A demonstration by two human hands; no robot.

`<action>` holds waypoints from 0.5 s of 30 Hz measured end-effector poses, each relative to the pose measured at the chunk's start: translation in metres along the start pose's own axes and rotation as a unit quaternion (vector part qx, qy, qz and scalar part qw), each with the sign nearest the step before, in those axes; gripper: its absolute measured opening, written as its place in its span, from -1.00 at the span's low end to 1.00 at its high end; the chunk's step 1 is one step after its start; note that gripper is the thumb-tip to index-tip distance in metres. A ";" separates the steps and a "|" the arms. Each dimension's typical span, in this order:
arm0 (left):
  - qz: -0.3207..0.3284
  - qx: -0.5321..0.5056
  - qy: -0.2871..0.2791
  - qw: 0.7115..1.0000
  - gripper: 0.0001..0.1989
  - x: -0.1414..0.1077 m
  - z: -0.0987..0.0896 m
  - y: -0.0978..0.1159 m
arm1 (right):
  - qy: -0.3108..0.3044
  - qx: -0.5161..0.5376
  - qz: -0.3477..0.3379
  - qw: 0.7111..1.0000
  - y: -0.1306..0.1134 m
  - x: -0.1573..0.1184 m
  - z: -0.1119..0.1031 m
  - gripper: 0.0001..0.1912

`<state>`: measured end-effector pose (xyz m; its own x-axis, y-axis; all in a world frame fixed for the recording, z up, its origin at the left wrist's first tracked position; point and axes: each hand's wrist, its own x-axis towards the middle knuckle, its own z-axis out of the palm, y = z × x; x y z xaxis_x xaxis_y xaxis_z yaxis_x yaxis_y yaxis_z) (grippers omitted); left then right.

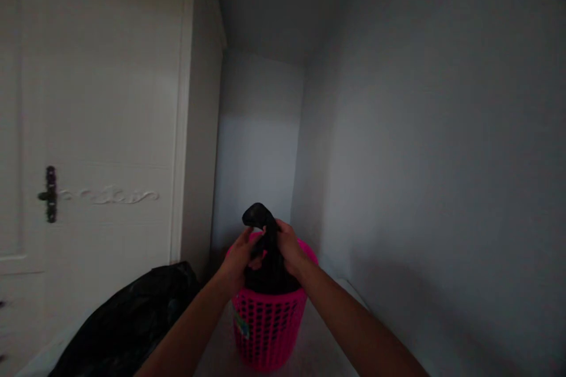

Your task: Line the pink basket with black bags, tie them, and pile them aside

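Note:
A pink plastic basket [269,330] with a perforated wall stands upright in front of me. Black material, which looks like a plastic bag [273,277], fills its opening, and a bunched, twisted end rises above the rim. My left hand [240,258] is closed around the left side of this bunched part, with its fingers partly hidden by it. From the right, my right hand [289,247] grips the same twisted part, its fingertips mostly out of sight behind it. Both wrists pass over the near rim.
A large black plastic bag [137,312] lies at the lower left. Behind it stands a white wardrobe [110,100] with a dark handle [51,194]. A grey-white wall [420,147] runs along the right. The room is dim.

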<state>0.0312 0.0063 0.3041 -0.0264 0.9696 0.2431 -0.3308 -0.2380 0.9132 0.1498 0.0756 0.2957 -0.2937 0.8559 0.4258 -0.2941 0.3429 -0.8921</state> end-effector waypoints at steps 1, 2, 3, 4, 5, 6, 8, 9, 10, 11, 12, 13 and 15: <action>-0.016 0.005 -0.013 1.000 -0.47 -0.001 -0.001 0.001 | -0.003 -0.004 -0.007 1.000 -0.001 0.000 0.000 -0.64; -0.030 0.010 -0.023 0.999 -0.48 -0.002 -0.002 0.002 | -0.012 -0.016 -0.015 1.000 -0.003 -0.001 0.000 -0.66; -0.043 0.016 -0.032 0.998 -0.52 -0.002 -0.003 0.003 | -0.026 -0.033 -0.024 0.999 -0.005 -0.001 0.000 -0.70; -0.052 0.022 -0.037 0.998 -0.55 -0.002 -0.005 0.004 | -0.041 -0.052 -0.031 0.997 -0.008 -0.001 -0.001 -0.75; -0.058 0.027 -0.037 0.997 -0.58 -0.001 -0.008 0.004 | -0.059 -0.068 -0.034 0.995 -0.011 -0.002 -0.002 -0.78; -0.059 0.034 -0.033 0.997 -0.61 0.000 -0.010 0.004 | -0.081 -0.075 -0.032 0.993 -0.014 -0.004 -0.003 -0.79; -0.050 0.051 -0.017 0.997 -0.66 0.004 -0.015 0.002 | -0.147 -0.064 -0.008 0.987 -0.021 -0.009 -0.006 -0.76; -0.039 0.062 -0.007 0.997 -0.69 0.007 -0.018 0.001 | -0.187 -0.057 0.007 0.981 -0.024 -0.012 -0.007 -0.70; -0.027 0.076 0.003 0.997 -0.73 0.011 -0.020 -0.001 | -0.220 -0.053 0.020 0.974 -0.027 -0.015 -0.008 -0.62; -0.014 0.092 0.011 0.996 -0.76 0.014 -0.021 -0.004 | -0.236 -0.057 0.028 0.970 -0.029 -0.018 -0.008 -0.54; -0.002 0.110 0.017 0.994 -0.78 0.018 -0.022 -0.006 | -0.230 -0.072 0.028 0.970 -0.030 -0.020 -0.008 -0.50; 0.006 0.131 0.020 0.991 -0.78 0.021 -0.022 -0.008 | -0.207 -0.097 0.022 0.973 -0.029 -0.021 -0.007 -0.52; 0.015 0.174 0.023 0.984 -0.76 0.027 -0.021 -0.012 | -0.136 -0.138 0.016 0.981 -0.024 -0.020 -0.003 -0.61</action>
<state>0.0148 0.0362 0.2923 -0.0765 0.9613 0.2648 0.0129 -0.2646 0.9643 0.1660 0.0511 0.3080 -0.5415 0.7461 0.3873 -0.0333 0.4413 -0.8967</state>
